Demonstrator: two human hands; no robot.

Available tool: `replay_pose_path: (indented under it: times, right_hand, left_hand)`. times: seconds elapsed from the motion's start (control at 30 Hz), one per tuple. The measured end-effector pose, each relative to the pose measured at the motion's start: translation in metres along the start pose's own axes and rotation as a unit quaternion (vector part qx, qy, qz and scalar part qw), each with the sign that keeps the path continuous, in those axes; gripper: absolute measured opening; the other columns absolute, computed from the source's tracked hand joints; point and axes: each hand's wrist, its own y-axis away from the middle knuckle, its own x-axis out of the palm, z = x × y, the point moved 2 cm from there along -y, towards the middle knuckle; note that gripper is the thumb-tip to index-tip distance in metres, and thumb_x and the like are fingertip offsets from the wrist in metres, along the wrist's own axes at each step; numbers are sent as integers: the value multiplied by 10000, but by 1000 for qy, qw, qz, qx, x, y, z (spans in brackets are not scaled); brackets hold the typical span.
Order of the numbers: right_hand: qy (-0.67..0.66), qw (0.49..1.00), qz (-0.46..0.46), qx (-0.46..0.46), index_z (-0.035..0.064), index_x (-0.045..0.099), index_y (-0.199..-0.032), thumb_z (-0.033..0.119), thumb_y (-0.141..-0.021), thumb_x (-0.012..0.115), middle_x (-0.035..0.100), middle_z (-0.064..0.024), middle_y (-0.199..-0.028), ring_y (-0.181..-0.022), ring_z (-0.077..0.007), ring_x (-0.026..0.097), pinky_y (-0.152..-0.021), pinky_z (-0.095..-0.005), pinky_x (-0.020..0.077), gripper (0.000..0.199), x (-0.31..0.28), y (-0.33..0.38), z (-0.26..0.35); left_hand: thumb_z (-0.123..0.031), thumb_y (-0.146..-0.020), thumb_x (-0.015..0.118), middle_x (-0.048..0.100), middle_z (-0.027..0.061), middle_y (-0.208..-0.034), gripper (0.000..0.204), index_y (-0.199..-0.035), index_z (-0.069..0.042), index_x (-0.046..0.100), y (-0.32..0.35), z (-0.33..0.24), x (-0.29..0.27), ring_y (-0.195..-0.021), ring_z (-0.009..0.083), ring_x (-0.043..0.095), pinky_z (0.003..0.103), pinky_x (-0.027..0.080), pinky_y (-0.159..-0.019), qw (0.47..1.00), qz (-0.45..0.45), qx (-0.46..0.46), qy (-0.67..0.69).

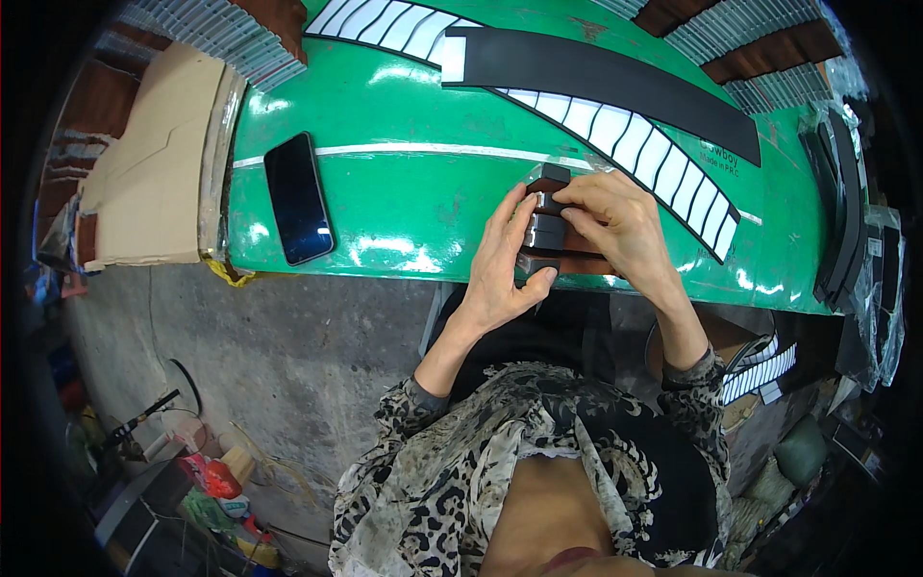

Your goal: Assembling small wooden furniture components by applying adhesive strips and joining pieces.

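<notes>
At the near edge of the green table, a short row of dark, shiny-faced blocks (547,231) lies between my hands; their exact kind is unclear. My left hand (498,274) wraps along the left side of this row, its thumb against the nearest block and its fingers reaching the far ones. From the right, my right hand (620,226) pinches a small dark piece with a shiny face (548,201) near the row's far end. A reddish-brown flat piece (582,262) shows beside the row, partly under my right hand.
A black phone (299,197) lies to the left, near a cardboard box (159,154). Across the back, a black curved strip (596,82) overlaps a white strip with black lines (635,149). Silvery and brown stacks (760,43) occupy the far right; wrapped black strips (846,212) hang at the right edge.
</notes>
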Motion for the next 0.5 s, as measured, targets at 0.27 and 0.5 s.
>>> replay_pose_path:
  times: [0.27, 0.5]
  right_hand:
    - [-15, 1000, -4, -3, 33, 659, -869, 30, -710, 671, 644, -100, -865, -755, -269, 606, -794, -375, 473, 159, 2, -1, -1]
    - [-60, 998, 9, 30, 11, 658, -909, 30, -716, 675, 650, -109, -872, -762, -260, 611, -683, -329, 499, 195, -6, 2, -5]
  left_hand:
    - [-345, -770, 590, 251, 259, -1416, 773, -1383, 6, 277, 0, 2, 1, -1286, 406, 302, 464, 284, -1039, 1000, -5, 12, 2]
    - [-335, -771, 595, 251, 257, -1418, 764, -1384, 0, 284, -1, -2, -1, -1287, 402, 303, 457, 285, -1037, 1000, -2, 4, 14]
